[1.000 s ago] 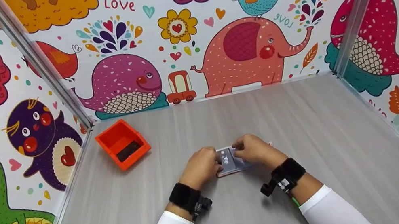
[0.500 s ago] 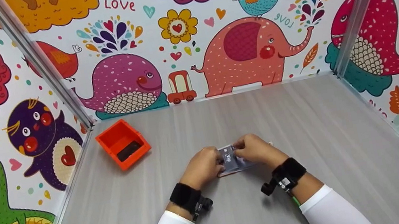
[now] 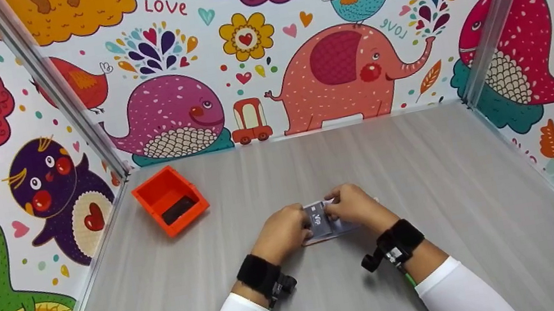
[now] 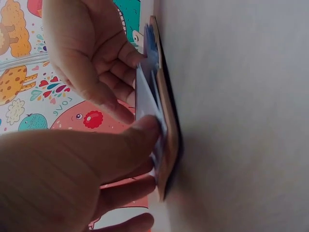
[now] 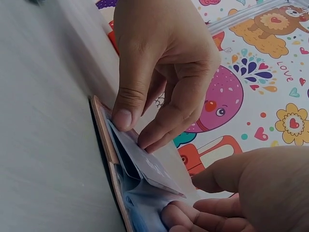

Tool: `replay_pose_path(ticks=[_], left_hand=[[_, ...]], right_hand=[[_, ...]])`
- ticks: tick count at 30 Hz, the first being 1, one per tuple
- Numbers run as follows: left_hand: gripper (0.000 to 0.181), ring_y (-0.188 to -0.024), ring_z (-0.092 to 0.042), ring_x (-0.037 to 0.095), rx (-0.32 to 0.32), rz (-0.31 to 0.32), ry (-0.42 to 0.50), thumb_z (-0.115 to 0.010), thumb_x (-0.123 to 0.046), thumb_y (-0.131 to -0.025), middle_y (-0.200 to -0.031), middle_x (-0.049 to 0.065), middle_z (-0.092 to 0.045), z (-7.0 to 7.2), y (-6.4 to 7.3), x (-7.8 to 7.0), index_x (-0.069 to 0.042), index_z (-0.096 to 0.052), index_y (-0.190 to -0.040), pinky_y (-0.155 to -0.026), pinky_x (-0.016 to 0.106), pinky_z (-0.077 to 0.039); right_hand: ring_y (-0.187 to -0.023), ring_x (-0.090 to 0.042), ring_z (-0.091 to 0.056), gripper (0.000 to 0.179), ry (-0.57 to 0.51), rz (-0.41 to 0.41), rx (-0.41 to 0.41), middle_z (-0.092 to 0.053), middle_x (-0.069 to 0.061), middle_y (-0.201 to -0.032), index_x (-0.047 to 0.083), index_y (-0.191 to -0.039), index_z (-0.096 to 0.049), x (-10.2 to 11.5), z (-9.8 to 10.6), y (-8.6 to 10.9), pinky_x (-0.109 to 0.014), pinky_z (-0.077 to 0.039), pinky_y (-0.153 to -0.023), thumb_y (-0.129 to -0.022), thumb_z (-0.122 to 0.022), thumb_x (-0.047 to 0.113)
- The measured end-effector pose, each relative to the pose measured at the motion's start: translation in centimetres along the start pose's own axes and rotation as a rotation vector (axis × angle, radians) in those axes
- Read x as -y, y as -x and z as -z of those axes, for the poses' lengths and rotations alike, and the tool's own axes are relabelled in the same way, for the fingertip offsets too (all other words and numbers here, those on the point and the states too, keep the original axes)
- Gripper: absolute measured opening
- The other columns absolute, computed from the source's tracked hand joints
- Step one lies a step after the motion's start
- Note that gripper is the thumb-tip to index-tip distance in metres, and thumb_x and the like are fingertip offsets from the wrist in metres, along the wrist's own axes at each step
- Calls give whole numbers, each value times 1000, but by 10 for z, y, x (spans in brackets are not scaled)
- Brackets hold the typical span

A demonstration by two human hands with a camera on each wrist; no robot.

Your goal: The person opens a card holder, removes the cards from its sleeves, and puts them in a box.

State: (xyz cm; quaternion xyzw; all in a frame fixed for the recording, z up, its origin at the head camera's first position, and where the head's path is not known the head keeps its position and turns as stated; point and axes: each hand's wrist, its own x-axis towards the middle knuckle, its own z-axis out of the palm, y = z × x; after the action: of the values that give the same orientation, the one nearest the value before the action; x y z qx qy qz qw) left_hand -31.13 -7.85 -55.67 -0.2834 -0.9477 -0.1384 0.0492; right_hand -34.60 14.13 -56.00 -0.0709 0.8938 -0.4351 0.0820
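Observation:
An open card holder (image 3: 346, 226) with clear plastic sleeves (image 5: 145, 203) and a brown cover (image 4: 170, 140) lies on the table. A dark grey card (image 3: 318, 220) marked "Vip" sits over its left part, tilted up from the sleeves in the wrist views. My left hand (image 3: 282, 231) pinches the card's left part, thumb on one edge and fingers on the other. On the other side is my right hand (image 3: 353, 205), with fingertips (image 5: 176, 212) touching the sleeves. Its thumb stands apart from those fingers, by the card's right corner.
A red-orange bin (image 3: 171, 200) stands at the back left of the table, with a dark flat piece (image 3: 178, 210) in it. Walls with cartoon animals (image 3: 337, 76) close off the back and both sides.
My left hand and the grey card have shifted slightly right over the holder. The right hand's thumb and fingers have moved a little apart. The bin has stayed put.

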Motion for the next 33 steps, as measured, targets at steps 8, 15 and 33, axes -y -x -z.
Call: replay_pose_path(ticks=[8, 15, 33], left_hand=[[14, -79, -62, 17, -15, -6, 2, -94, -17, -90, -96, 2, -70, 0, 0, 0, -11, -82, -89, -76, 41, -61], [15, -82, -64, 18, 5, 33, 17, -94, -19, -91, -99, 1, -70, -1, 0, -1, -11, -82, -93, -79, 42, -62], [16, -84, -66, 17, 16, 57, -9, -94, -21, -91, -99, 1, -71, -3, 0, -1, -12, -81, -89, -82, 41, -63]], right_hand=[[-71, -12, -76, 41, -8, 6, 3, -85, -13, -93, -10, -132, -77, 2, 0, 0, -19, -52, -63, -96, -78, 11], [-65, -10, -73, 40, -97, -23, 10, -85, -12, -89, -10, -130, -78, 0, 0, 1, -20, -55, -57, -96, -83, 8], [-64, -9, -71, 41, -207, -41, 3, -83, -8, -89, -10, -127, -80, 1, 2, 3, -20, -57, -59, -88, -83, 1]])
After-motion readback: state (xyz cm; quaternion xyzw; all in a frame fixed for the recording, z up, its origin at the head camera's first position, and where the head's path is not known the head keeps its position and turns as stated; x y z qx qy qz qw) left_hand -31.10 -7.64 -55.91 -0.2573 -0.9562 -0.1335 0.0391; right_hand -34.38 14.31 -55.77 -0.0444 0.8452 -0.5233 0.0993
